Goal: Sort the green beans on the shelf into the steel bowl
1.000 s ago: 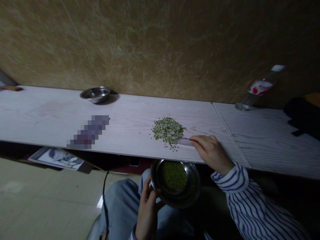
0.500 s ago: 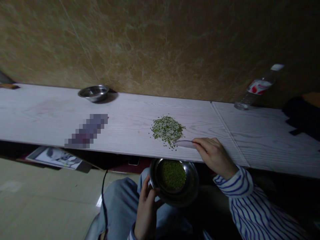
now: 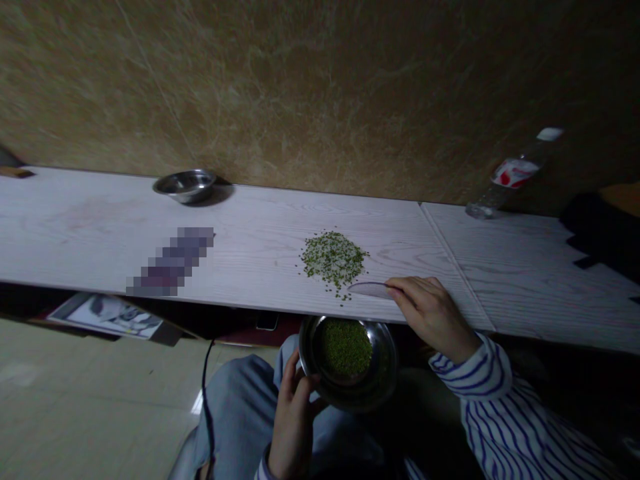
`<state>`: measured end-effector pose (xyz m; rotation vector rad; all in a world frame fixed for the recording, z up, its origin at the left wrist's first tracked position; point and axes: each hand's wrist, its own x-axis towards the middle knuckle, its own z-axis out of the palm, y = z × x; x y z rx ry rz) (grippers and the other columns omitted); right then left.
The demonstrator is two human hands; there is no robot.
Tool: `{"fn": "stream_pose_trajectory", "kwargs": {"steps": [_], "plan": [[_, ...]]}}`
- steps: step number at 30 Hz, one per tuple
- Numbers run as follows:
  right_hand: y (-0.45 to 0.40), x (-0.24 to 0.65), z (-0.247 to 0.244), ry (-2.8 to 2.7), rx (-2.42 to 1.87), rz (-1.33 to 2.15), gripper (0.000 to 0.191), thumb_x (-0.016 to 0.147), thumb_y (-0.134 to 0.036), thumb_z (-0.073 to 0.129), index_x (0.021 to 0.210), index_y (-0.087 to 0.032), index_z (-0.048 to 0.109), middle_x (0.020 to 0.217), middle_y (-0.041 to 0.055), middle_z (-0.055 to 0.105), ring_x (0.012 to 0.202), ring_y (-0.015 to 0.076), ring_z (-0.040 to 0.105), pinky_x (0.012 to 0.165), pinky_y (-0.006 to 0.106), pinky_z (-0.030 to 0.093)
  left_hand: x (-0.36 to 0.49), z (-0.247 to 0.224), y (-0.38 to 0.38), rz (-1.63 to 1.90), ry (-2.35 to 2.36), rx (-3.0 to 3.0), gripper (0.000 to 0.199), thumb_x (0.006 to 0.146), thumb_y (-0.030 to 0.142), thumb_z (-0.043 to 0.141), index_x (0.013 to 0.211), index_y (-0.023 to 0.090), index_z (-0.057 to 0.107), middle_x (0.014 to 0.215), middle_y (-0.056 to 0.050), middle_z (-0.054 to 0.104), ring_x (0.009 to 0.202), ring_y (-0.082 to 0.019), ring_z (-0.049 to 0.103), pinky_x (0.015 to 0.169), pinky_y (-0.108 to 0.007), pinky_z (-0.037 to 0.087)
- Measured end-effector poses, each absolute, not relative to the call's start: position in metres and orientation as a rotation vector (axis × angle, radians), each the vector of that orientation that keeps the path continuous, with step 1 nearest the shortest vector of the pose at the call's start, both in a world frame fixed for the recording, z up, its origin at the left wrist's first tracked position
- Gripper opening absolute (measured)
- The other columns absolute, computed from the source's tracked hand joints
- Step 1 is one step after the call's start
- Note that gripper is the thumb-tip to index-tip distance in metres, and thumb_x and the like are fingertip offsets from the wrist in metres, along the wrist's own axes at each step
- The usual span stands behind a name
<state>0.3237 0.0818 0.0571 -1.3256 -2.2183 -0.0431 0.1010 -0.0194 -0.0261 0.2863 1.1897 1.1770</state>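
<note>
My left hand grips the rim of a steel bowl, thumb and fingers bent round its left side. Many mung beans lie inside; the bowl is held over my lap, just below the table edge. My right hand pinches a thin, flat, comb-like piece with a curved dark edge, its kind not clear. Its tip rests on the tabletop by the near side of a spread pile of green beans mixed with white grains like rice. A few beans lie loose near the tip.
On the white table, a smaller steel bowl stands by the wall at left, with a blurred-out item before it. At right are a plastic bottle and a dark cloth-like thing. A cable hangs below.
The flat piece and my right hand have shifted very slightly, turning the piece a little flatter by the pile. My left hand keeps the bowl in place. The view has moved slightly.
</note>
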Motion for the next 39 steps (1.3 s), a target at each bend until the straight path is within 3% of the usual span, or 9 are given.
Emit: {"fn": "stream_pose_trajectory", "kwargs": {"steps": [39], "plan": [[0.085,0.311,0.056,-2.204,-1.355,-0.036,0.015,0.091,-0.024,0.046,0.098,-0.020,0.059,0.094,0.0053,0.070,0.086,0.0186,0.063,0.076,0.034,0.040,0.101,-0.021,-0.019,1.177,1.191,0.268,0.059,0.076,0.030,0.056,0.132,0.028,0.039,0.130,-0.008,0.050,0.104,-0.021,0.054,0.074,-0.032,0.049]]}}
